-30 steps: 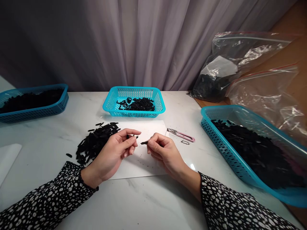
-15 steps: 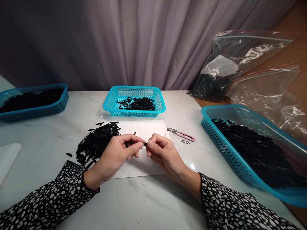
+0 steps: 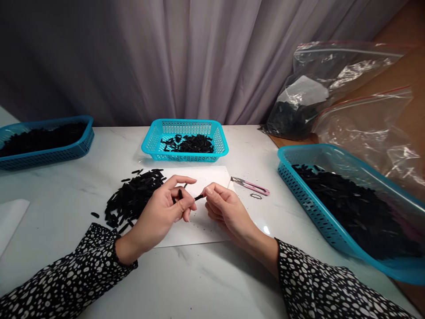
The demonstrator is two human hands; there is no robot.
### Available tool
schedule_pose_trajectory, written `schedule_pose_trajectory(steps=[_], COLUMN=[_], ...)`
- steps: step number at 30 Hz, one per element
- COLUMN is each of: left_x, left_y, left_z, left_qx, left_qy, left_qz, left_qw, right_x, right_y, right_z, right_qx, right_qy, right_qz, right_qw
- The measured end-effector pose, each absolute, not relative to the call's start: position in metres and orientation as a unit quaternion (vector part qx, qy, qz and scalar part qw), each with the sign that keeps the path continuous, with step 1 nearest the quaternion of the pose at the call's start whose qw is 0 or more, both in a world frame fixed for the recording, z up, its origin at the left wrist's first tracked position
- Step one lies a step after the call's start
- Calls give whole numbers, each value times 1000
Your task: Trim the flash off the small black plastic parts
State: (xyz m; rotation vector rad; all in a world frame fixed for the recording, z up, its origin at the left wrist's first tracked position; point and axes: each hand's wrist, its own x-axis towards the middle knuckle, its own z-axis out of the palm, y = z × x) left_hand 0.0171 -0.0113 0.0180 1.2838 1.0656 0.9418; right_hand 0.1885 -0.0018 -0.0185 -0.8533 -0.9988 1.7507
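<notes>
A small thin black strip (image 3: 198,197) stretches between my two hands over a white sheet of paper (image 3: 199,232). My right hand (image 3: 226,206) pinches its right end between thumb and index finger. The thumb of my left hand (image 3: 166,204) presses the other end, with the left index finger lifted away. Another black piece (image 3: 180,194) is tucked among the left fingers. Beside my left hand lies a loose pile of black strips (image 3: 133,199), partly hidden by that hand. Right of my right hand rest pink-handled thread snips (image 3: 252,186) and a small dark loop (image 3: 256,196).
A blue basket (image 3: 186,157) with black pieces stands behind the paper. Fuller baskets stand at left (image 3: 71,151) and right (image 3: 308,221). Clear zip bags, one holding dark pieces (image 3: 290,119), lean at back right. A grey curtain (image 3: 199,62) hangs behind the table.
My left index finger has lifted off the strip and straightened. The hands have parted slightly, so more of the strip shows between them.
</notes>
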Motion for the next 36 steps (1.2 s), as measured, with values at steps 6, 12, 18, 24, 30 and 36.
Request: schedule_pose_trajectory(steps=[6,12,18,24,30,36], left_x=[18,17,18,17,18,18], left_y=[-11,-9,-9,-8,-7,-10], left_z=[21,17,13,16,21,26], left_qx=[578,547,501,493,486,488], left_qy=[459,467,488,486,487,471], left_qz=[406,403,415,384,393,387], left_qw=[539,566,583,611,610,625], right_x=[191,192,192,192,192,192], right_y=[0,0,0,0,1,1], right_z=[-26,-27,-26,-25,-26,-26], right_qx=[-367,-363,-369,-371,-385,-361], right_qy=[-463,-441,-443,-460,-462,-471], right_qz=[668,668,656,632,610,607], right_qw=[453,477,486,501,516,529])
